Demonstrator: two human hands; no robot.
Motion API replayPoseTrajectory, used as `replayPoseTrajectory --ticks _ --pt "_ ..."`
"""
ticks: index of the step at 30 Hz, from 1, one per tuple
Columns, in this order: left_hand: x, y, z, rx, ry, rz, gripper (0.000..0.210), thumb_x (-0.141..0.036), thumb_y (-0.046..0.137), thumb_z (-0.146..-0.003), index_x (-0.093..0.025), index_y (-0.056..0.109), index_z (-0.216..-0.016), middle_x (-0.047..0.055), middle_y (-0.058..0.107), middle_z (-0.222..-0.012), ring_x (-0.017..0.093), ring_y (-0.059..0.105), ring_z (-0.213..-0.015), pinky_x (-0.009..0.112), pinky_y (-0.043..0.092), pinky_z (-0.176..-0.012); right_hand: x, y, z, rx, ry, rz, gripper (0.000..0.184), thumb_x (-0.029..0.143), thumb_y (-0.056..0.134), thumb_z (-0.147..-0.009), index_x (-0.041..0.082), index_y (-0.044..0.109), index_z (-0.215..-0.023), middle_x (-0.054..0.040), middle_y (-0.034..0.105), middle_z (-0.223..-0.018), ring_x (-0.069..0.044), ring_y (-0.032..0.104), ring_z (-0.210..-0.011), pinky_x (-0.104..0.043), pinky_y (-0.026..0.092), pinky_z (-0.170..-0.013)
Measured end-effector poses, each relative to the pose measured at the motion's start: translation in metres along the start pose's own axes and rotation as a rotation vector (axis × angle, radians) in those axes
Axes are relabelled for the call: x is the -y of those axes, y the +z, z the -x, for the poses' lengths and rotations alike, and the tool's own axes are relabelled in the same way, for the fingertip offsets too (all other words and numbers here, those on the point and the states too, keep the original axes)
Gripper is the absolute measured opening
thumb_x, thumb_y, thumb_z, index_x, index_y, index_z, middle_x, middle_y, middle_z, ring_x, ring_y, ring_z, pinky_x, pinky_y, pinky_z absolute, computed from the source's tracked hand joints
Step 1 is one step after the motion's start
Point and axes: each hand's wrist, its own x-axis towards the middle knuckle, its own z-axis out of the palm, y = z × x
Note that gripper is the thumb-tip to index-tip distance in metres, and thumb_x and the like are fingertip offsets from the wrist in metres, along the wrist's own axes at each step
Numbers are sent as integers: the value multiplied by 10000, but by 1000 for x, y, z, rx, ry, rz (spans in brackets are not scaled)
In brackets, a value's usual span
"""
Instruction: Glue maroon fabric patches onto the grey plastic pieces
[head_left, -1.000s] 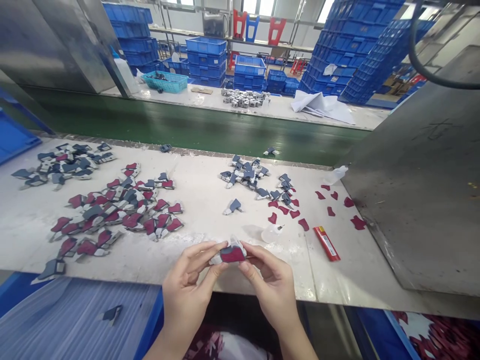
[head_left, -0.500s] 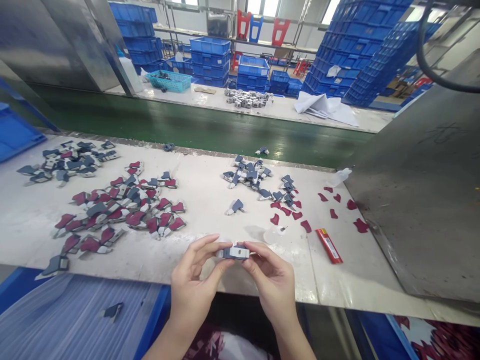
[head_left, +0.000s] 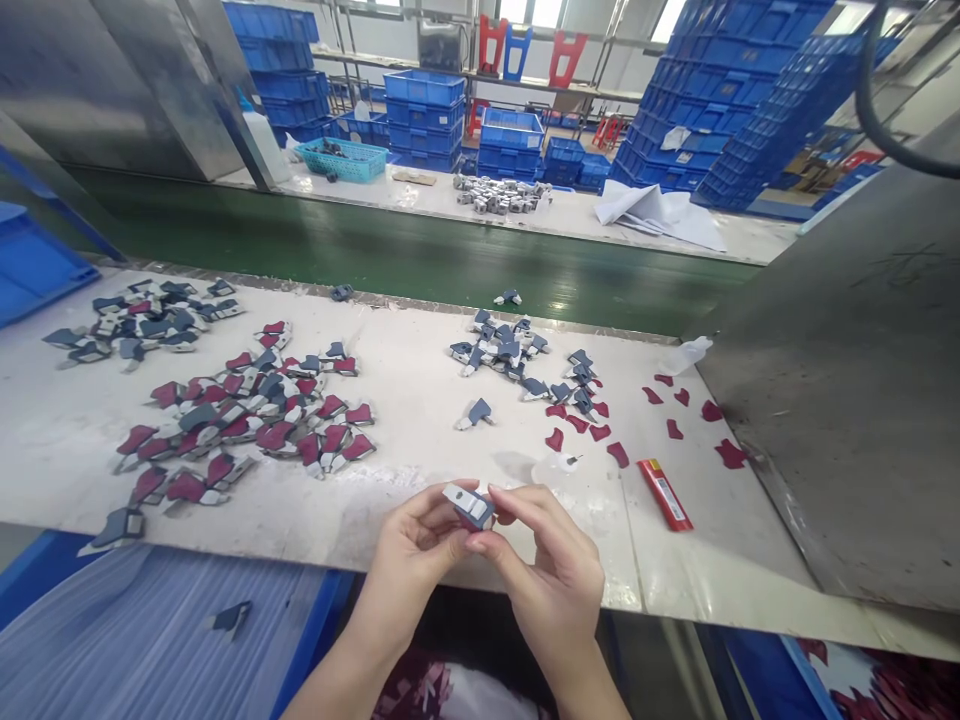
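Note:
Between the fingertips of my left hand (head_left: 420, 540) and my right hand (head_left: 544, 550) is a small grey-and-white plastic part (head_left: 471, 505), tilted, with a dark red patch on its lower side. Both hands are closed on it, just above the front edge of the table. Beyond them lies a single grey-and-white part (head_left: 475, 413), with a pile of similar parts (head_left: 506, 345) behind it. Loose dark red pieces (head_left: 577, 424) lie to the right of that pile. A small clear bottle with a thin tip (head_left: 555, 466) rests beyond my right hand.
Red-topped parts (head_left: 274, 435) are heaped on the left, with grey parts (head_left: 157, 320) behind them. A red packet (head_left: 665, 495) lies on the right, near a metal panel (head_left: 847, 400). A green conveyor belt (head_left: 420, 250) runs behind. A blue bin (head_left: 330, 620) is below left.
The part in my hands has turned from level to tilted, and its red side now shows. A part on the green belt has moved left. The view has shifted slightly.

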Motion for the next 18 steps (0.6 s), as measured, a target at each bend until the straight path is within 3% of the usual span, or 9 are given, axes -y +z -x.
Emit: replayPoseTrajectory --ticks 8,13,16,18 --pt "7 -3 -1 70 -124 114 183 -212 817 -729 -210 763 -904 2 731 -767 114 665 -733 194 508 -762 4 3 -3 -21 -32 50 357 115 732 -823 247 674 -1149 -8 616 -793 -145 598 -711 -299 524 -622" --pt "10 -5 -2 63 -46 -18 146 -228 781 -762 -229 773 -908 17 760 -860 160 689 -839 226 516 -810 2 4 -4 4 -52 71 365 83 718 -825 228 662 -1156 -10 620 -811 -146 610 -731 -297 535 -635" --pt "0 -26 -9 -67 124 -269 125 -273 768 -765 -216 780 -875 37 775 -895 211 705 -884 279 534 -841 0 0 -2 -7 -118 182 428 80 728 -812 228 633 -1202 -41 643 -926 -175 627 -836 -320 546 -693" --pt "-22 -56 -18 -311 287 -477 157 -307 788 -727 -200 779 -842 48 780 -892 241 711 -891 319 547 -852 -3 -7 2 -95 -175 337 472 100 757 -788 247 629 -1218 -57 639 -1006 -203 628 -901 -354 542 -752"
